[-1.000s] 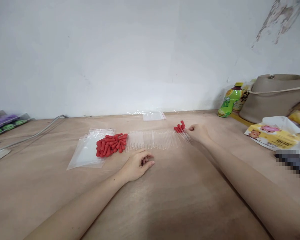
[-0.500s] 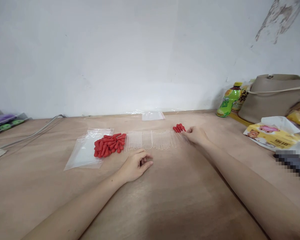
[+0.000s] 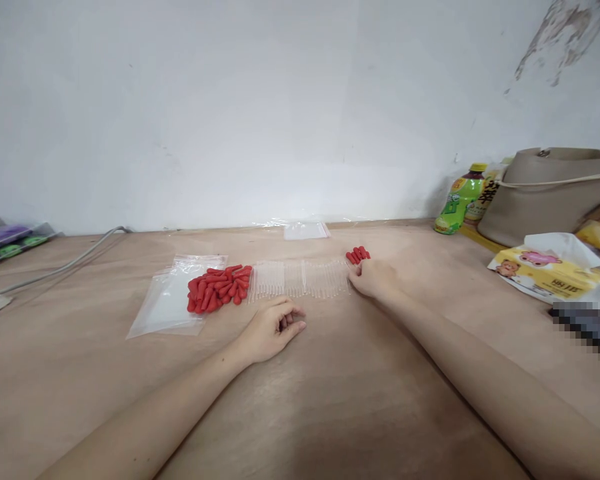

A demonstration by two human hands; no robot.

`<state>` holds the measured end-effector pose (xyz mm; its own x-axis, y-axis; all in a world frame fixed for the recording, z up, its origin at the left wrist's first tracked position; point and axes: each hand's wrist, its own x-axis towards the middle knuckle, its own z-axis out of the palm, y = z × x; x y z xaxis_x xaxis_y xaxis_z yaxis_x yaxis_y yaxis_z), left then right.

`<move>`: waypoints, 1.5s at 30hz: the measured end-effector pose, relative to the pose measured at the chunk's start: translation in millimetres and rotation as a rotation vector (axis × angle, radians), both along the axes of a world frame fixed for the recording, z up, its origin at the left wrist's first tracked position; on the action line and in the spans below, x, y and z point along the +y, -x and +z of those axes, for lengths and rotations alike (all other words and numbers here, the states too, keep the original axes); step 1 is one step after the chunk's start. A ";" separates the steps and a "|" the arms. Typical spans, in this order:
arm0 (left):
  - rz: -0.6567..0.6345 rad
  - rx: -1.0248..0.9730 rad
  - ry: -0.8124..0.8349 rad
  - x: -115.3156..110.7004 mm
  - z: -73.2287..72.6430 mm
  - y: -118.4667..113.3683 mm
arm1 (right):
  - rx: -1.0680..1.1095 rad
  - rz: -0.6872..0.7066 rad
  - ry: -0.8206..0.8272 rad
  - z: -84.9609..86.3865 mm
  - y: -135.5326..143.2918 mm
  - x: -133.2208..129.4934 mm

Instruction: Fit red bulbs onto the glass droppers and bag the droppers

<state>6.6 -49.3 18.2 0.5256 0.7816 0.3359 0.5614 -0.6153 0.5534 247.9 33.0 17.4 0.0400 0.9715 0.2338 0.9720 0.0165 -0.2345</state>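
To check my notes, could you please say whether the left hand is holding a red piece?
No, the left hand lies loosely curled, apart from the red pile.

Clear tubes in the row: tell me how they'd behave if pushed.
The clear tubes look thin and see-through, so they're probably light and perhaps fragile. Slender and lying side by side, they might roll or skew if nudged.

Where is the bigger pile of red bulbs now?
In the head view, left of centre, the bigger red pile overlaps the clear bags, just left of the clear tubes.
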 end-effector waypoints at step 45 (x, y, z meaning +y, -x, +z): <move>0.296 -0.301 0.092 19.8 18.3 24.0 | 0.153 0.695 -0.438 -29.6 7.5 -50.4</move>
<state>-17.4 -29.5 36.6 0.1638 0.9177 0.3619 0.5113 -0.3927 0.7644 240.4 -17.4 -12.2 -0.4726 0.6094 0.6366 0.6647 0.7208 -0.1966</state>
